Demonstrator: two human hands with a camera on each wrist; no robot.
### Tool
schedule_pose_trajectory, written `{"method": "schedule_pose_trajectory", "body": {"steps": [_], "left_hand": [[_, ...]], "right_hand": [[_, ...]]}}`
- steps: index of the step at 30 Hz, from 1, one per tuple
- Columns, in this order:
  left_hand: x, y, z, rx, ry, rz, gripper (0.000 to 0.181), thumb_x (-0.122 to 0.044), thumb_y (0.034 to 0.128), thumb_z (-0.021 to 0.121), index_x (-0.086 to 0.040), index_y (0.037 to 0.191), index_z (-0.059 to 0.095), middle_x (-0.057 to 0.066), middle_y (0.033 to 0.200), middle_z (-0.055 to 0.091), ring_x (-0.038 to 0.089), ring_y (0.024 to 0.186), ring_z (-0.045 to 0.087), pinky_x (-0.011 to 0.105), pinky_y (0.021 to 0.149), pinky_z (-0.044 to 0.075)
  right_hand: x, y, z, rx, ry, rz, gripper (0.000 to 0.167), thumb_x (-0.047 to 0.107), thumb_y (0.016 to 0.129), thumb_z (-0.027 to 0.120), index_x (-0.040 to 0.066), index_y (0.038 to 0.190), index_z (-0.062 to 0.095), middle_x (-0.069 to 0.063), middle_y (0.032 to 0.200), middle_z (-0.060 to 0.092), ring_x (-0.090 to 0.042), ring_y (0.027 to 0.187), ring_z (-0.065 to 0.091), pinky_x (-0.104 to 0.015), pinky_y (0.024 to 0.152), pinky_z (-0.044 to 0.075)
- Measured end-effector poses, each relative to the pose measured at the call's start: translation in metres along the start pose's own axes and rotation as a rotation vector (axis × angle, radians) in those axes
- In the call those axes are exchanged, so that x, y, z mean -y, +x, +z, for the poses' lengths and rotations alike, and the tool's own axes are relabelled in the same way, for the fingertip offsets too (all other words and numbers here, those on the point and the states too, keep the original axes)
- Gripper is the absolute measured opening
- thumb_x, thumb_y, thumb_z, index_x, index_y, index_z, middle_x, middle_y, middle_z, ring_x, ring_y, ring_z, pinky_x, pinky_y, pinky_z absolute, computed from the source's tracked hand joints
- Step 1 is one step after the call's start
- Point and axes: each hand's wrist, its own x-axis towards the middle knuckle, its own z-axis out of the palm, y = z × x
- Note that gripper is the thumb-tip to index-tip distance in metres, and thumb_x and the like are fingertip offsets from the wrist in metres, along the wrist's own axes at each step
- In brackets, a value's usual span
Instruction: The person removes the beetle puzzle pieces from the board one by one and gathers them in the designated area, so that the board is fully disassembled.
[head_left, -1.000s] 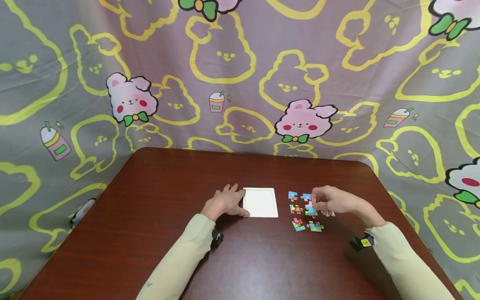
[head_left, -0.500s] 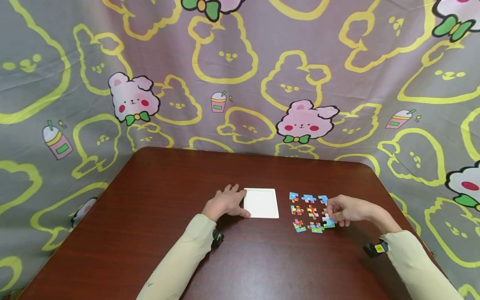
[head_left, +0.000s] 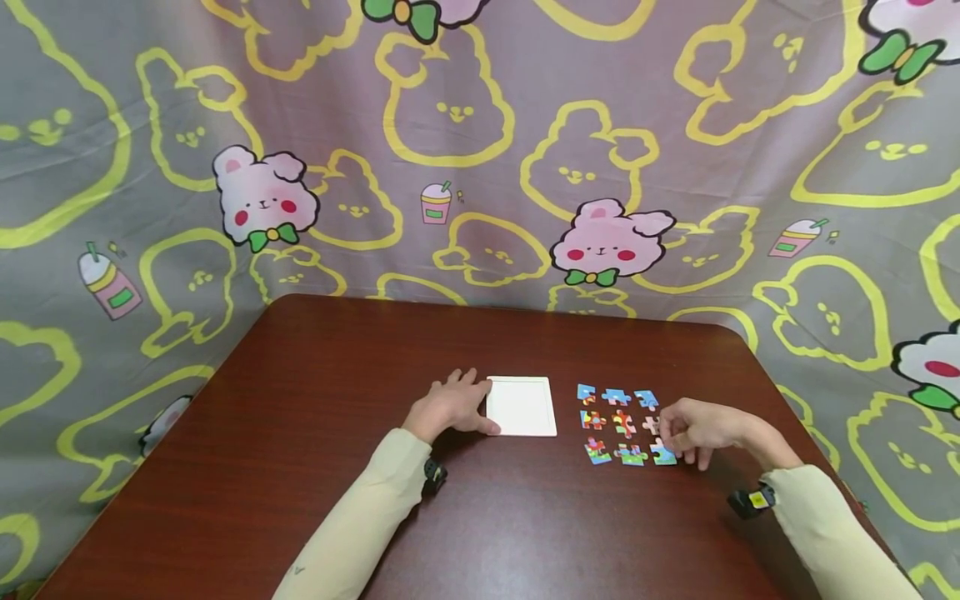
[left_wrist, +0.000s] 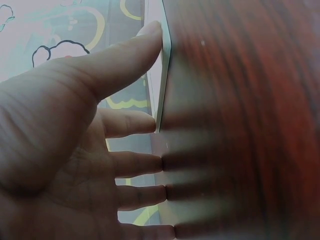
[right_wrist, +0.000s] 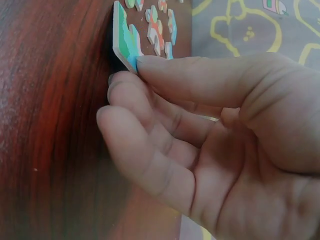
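Note:
My left hand rests on the table at the left edge of a square white puzzle tray. Its fingers are fairly straight; in the left wrist view the thumb and index fingertip touch the edge of the tray, with the other fingertips on the wood. At the right, my right hand pinches a blue-and-green puzzle piece between thumb and fingers. The right wrist view shows that piece slightly tilted, its near edge off the table. Several colourful puzzle pieces lie in spaced rows beside it.
The brown wooden table carries the tray in the middle and the pieces to its right. Behind and at the sides hangs a grey curtain with cartoon bears and rabbits.
My right hand has moved right and then toward the near edge, carrying the blue-and-green puzzle piece from the middle of the group to its lower right corner. The left hand has stayed in place.

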Motion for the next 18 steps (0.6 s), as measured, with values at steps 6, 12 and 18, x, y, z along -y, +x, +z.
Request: {"method": "schedule_pose_trajectory", "body": {"steps": [6, 12, 18], "left_hand": [[0.000, 0.001, -0.001, -0.003, -0.014, -0.001, 0.086, -0.057, 0.0864, 0.067, -0.020, 0.155, 0.031, 0.014, 0.164, 0.018, 0.038, 0.152, 0.014, 0.060, 0.119, 0.020], [0.001, 0.001, -0.001, 0.002, -0.008, 0.003, 0.086, -0.057, 0.0863, 0.067, -0.020, 0.155, 0.031, 0.013, 0.164, 0.019, 0.037, 0.152, 0.014, 0.060, 0.119, 0.020], [0.006, 0.000, -0.002, 0.011, -0.034, 0.024, 0.088, -0.057, 0.0869, 0.066, -0.019, 0.156, 0.027, 0.013, 0.164, 0.019, 0.037, 0.152, 0.014, 0.061, 0.119, 0.020]], "right_hand": [[0.000, -0.001, 0.001, -0.006, 0.016, 0.014, 0.007, 0.003, 0.095, 0.059, 0.001, 0.088, 0.061, -0.010, 0.075, 0.061, -0.019, 0.058, 0.060, -0.035, 0.045, 0.054], [0.003, -0.004, 0.001, -0.018, 0.017, 0.048, 0.008, 0.005, 0.095, 0.060, 0.001, 0.089, 0.058, -0.009, 0.075, 0.060, -0.018, 0.056, 0.058, -0.034, 0.044, 0.054], [0.013, 0.000, -0.006, -0.086, -0.076, 0.053, 0.008, 0.013, 0.096, 0.061, 0.004, 0.094, 0.060, -0.010, 0.078, 0.058, -0.018, 0.057, 0.058, -0.034, 0.046, 0.054]]}}
